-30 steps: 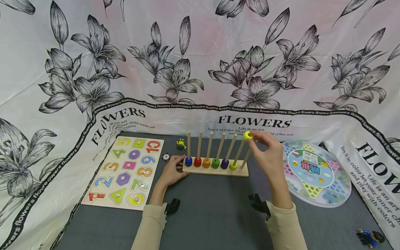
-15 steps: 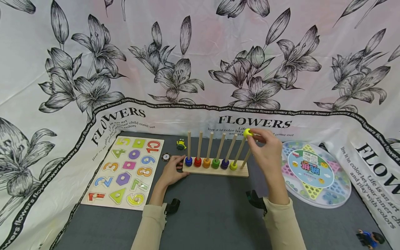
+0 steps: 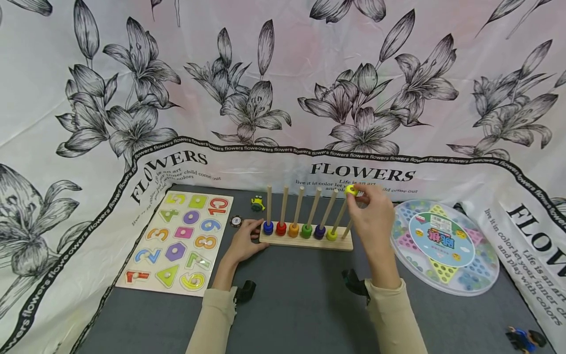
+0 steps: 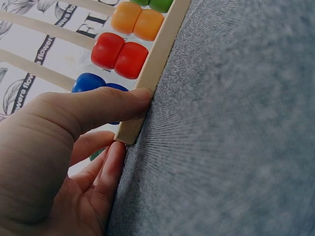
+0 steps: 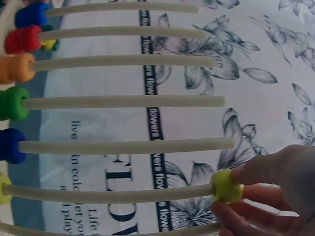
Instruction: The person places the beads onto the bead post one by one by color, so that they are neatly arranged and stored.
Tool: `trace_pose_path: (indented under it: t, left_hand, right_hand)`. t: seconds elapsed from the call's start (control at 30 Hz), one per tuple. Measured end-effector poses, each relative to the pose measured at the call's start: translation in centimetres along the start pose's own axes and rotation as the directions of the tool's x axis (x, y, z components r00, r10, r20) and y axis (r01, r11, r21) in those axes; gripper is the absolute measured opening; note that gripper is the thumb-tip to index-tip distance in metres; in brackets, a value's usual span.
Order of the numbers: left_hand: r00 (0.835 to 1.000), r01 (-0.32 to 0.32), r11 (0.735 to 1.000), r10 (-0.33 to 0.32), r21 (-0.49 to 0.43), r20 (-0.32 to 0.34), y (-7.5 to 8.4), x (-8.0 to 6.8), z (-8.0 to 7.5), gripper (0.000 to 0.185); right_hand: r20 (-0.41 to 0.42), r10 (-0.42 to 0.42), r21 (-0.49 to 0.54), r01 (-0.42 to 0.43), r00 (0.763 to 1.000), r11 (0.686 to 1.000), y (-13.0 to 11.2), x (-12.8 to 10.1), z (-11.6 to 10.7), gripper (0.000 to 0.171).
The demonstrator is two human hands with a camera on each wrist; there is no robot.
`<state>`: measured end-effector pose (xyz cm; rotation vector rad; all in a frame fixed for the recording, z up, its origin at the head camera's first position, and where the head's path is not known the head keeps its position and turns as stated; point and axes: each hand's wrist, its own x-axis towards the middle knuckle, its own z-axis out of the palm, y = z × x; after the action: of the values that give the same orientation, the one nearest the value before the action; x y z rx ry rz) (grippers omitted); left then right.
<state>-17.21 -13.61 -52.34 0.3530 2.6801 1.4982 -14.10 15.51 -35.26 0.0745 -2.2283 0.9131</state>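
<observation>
A wooden peg rack (image 3: 305, 241) stands on the grey table, its row of upright pegs carrying blue, red, orange, green, dark blue and yellow beads at the bottom. With thumb in front and fingers behind, my left hand (image 3: 243, 242) grips the left end of its base. In the left wrist view the thumb lies beside the blue beads (image 4: 88, 82), and red beads (image 4: 119, 55) sit in a pair. My right hand (image 3: 375, 211) pinches a yellow bead (image 5: 226, 186) at the tip of the sixth peg. The last peg (image 3: 348, 228) bears no bead and is partly hidden by that hand.
A number-and-shape puzzle board (image 3: 177, 246) lies to the left. On the right is a round Chinese checkers board (image 3: 442, 246). A small yellow-green toy (image 3: 257, 203) and a round chip (image 3: 236, 221) are near the rack; a toy figure (image 3: 525, 339) lies front right.
My right hand and forearm have shifted a little to the left, with the yellow bead staying at the peg's tip. The left hand keeps its grip on the base.
</observation>
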Motion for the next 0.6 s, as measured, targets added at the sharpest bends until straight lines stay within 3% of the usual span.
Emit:
trace_pose_path:
  t: [0.37,0.5,0.6]
  left_hand:
    - [1.000,0.007,1.000,-0.007,-0.007,-0.003,0.3,0.4,0.0,0.074]
    - [1.000,0.002,1.000,-0.002,0.003,-0.007,0.2,0.2,-0.1,0.073]
    - [1.000,0.011,1.000,-0.011,0.012,-0.009,0.2,0.1,-0.1,0.073]
  right_hand:
    - [-0.128,-0.072,0.063,0.081,0.989,0.995,1.0,-1.4,0.9,0.019]
    - [-0.120,-0.073,0.010,0.075,0.990,0.997,0.6,-1.3,1.0,0.018]
    - [-0.069,-0.068,-0.058,0.064,0.995,0.996,-0.1,-0.9,0.8,0.018]
